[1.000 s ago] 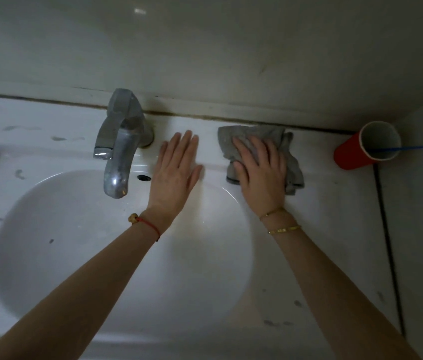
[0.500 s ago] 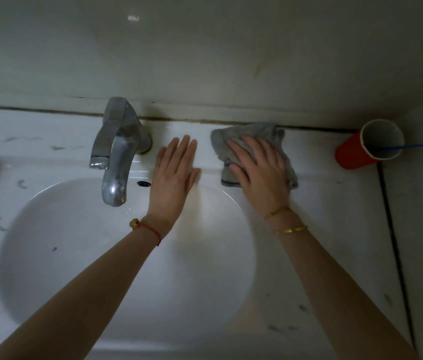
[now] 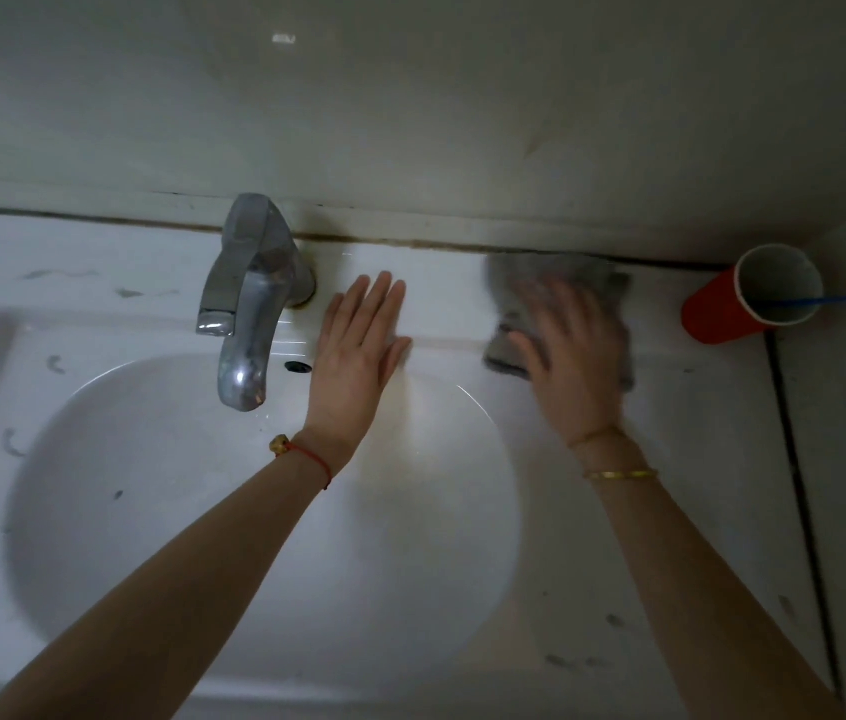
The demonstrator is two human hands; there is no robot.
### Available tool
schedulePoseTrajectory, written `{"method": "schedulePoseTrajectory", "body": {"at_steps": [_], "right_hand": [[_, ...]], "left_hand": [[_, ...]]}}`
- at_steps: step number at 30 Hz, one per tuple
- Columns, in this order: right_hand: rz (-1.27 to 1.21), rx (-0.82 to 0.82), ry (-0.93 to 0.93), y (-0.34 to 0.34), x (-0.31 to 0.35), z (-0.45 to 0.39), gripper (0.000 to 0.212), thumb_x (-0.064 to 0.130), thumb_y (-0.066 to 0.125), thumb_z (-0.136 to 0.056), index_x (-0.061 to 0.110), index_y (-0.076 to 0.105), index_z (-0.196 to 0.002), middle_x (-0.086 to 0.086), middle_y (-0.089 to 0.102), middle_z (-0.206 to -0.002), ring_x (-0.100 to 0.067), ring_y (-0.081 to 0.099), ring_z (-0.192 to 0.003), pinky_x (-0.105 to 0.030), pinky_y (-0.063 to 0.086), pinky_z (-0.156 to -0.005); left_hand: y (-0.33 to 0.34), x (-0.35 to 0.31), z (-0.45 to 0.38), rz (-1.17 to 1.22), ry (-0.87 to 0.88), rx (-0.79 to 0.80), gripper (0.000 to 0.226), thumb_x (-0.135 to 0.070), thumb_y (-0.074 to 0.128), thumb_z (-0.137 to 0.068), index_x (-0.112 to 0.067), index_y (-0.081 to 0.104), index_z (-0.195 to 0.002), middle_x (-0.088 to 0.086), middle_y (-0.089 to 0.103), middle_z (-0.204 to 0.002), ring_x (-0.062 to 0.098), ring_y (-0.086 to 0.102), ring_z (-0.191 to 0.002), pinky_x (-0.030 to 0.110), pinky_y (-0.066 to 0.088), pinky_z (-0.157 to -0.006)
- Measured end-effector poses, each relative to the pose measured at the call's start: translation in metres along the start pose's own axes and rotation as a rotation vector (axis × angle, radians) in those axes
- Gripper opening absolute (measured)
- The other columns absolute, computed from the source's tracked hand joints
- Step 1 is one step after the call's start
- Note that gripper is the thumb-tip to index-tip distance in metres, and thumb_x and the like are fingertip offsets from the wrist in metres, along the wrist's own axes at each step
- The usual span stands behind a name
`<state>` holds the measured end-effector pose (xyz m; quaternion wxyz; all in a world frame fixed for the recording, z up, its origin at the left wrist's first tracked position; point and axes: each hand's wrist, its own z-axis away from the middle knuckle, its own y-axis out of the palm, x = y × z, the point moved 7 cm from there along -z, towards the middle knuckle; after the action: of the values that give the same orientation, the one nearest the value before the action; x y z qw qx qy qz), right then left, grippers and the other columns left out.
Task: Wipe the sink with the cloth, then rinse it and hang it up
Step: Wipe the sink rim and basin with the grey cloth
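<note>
A white sink point(image 3: 99, 314) with a round bowl fills the view, its rim marked with dark smudges. A grey cloth point(image 3: 571, 275) lies on the back rim to the right of the bowl, blurred by motion. My right hand point(image 3: 569, 356) presses flat on the cloth with straight, spread fingers. My left hand point(image 3: 361, 350) rests flat on the rim just right of the metal faucet point(image 3: 249, 298), fingers straight, holding nothing.
A red cup point(image 3: 738, 298) with a white inside lies on its side at the back right corner, with a thin blue stick point(image 3: 826, 302) reaching into it. A wall runs behind the sink, and a dark seam point(image 3: 795, 459) borders its right side.
My right hand has slid the cloth to the right along the back rim, toward the red cup. My left hand has stayed beside the faucet.
</note>
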<state>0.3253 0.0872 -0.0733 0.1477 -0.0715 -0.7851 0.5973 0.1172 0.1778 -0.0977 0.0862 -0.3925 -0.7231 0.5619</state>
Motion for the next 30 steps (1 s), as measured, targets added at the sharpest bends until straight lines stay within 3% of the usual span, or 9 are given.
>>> {"method": "schedulePoseTrajectory", "body": {"at_steps": [4, 7, 10, 14, 16, 20, 23, 27, 30], "right_hand": [[0.001, -0.107, 0.300, -0.003, 0.001, 0.002, 0.045, 0.046, 0.037, -0.098, 0.024, 0.052, -0.134, -0.008, 0.050, -0.141, -0.035, 0.044, -0.126, -0.046, 0.036, -0.102], [-0.028, -0.003, 0.048, 0.013, 0.060, -0.008, 0.046, 0.046, 0.037, -0.098, 0.030, 0.045, -0.140, -0.001, 0.045, -0.147, -0.031, 0.038, -0.133, -0.046, 0.030, -0.108], [-0.018, 0.046, -0.124, 0.010, 0.043, -0.005, 0.048, 0.048, 0.039, -0.098, 0.033, 0.040, -0.143, 0.002, 0.043, -0.149, -0.026, 0.039, -0.133, -0.040, 0.027, -0.108], [0.005, -0.051, 0.158, -0.008, -0.032, 0.011, 0.049, 0.047, 0.035, -0.098, 0.020, 0.049, -0.136, -0.011, 0.049, -0.141, -0.035, 0.044, -0.126, -0.045, 0.037, -0.102], [-0.002, -0.100, 0.264, -0.007, -0.024, 0.008, 0.046, 0.045, 0.036, -0.099, 0.020, 0.052, -0.134, -0.012, 0.051, -0.139, -0.037, 0.045, -0.125, -0.047, 0.037, -0.103], [-0.040, -0.004, 0.018, 0.014, 0.052, -0.007, 0.046, 0.045, 0.037, -0.097, 0.031, 0.045, -0.140, -0.002, 0.044, -0.147, -0.031, 0.038, -0.133, -0.047, 0.028, -0.109], [-0.040, 0.031, -0.120, 0.014, 0.051, 0.000, 0.047, 0.043, 0.039, -0.097, 0.033, 0.041, -0.143, 0.001, 0.044, -0.147, -0.025, 0.036, -0.131, -0.042, 0.026, -0.109], [0.023, 0.009, -0.015, -0.005, 0.003, 0.036, 0.053, 0.033, 0.056, -0.091, 0.029, 0.043, -0.142, -0.001, 0.048, -0.144, -0.026, 0.042, -0.116, -0.043, 0.039, -0.099], [-0.080, 0.068, 0.133, -0.017, -0.028, 0.076, 0.051, 0.034, 0.044, -0.093, 0.023, 0.044, -0.142, -0.007, 0.046, -0.144, -0.031, 0.044, -0.116, -0.044, 0.040, -0.101]], "left_hand": [[0.000, -0.001, -0.001, -0.011, 0.006, -0.004, 0.051, -0.034, 0.038, -0.107, -0.010, 0.039, -0.151, 0.007, 0.036, -0.159, 0.025, 0.028, -0.150, 0.042, 0.018, -0.125], [0.000, 0.000, 0.000, -0.008, 0.013, -0.019, 0.051, -0.034, 0.041, -0.106, -0.010, 0.040, -0.150, 0.007, 0.037, -0.158, 0.025, 0.029, -0.149, 0.043, 0.021, -0.124], [0.000, 0.000, 0.000, 0.002, 0.023, -0.028, 0.050, -0.033, 0.043, -0.106, -0.009, 0.041, -0.150, 0.008, 0.039, -0.158, 0.026, 0.030, -0.149, 0.047, 0.024, -0.123], [0.000, 0.000, 0.000, 0.004, 0.014, -0.025, 0.050, -0.034, 0.040, -0.106, -0.009, 0.041, -0.150, 0.008, 0.039, -0.158, 0.026, 0.030, -0.149, 0.046, 0.024, -0.123], [0.000, -0.001, 0.000, 0.004, 0.017, -0.021, 0.050, -0.034, 0.039, -0.107, -0.010, 0.040, -0.151, 0.007, 0.038, -0.158, 0.026, 0.029, -0.149, 0.046, 0.023, -0.123], [0.000, 0.000, 0.001, -0.008, 0.019, -0.009, 0.051, -0.035, 0.038, -0.107, -0.010, 0.039, -0.151, 0.009, 0.037, -0.159, 0.026, 0.029, -0.150, 0.046, 0.022, -0.124], [0.002, -0.001, 0.002, -0.004, 0.020, 0.023, 0.052, -0.034, 0.040, -0.106, -0.011, 0.036, -0.153, 0.008, 0.034, -0.160, 0.025, 0.025, -0.151, 0.045, 0.019, -0.125], [0.002, -0.003, 0.003, -0.007, -0.001, 0.056, 0.053, -0.034, 0.038, -0.107, -0.011, 0.030, -0.155, 0.009, 0.028, -0.163, 0.026, 0.020, -0.153, 0.048, 0.017, -0.125], [-0.005, -0.028, 0.004, 0.024, 0.087, 0.055, 0.055, -0.034, 0.036, -0.108, -0.010, 0.026, -0.156, 0.010, 0.022, -0.164, 0.028, 0.018, -0.153, 0.048, 0.015, -0.126]]}}
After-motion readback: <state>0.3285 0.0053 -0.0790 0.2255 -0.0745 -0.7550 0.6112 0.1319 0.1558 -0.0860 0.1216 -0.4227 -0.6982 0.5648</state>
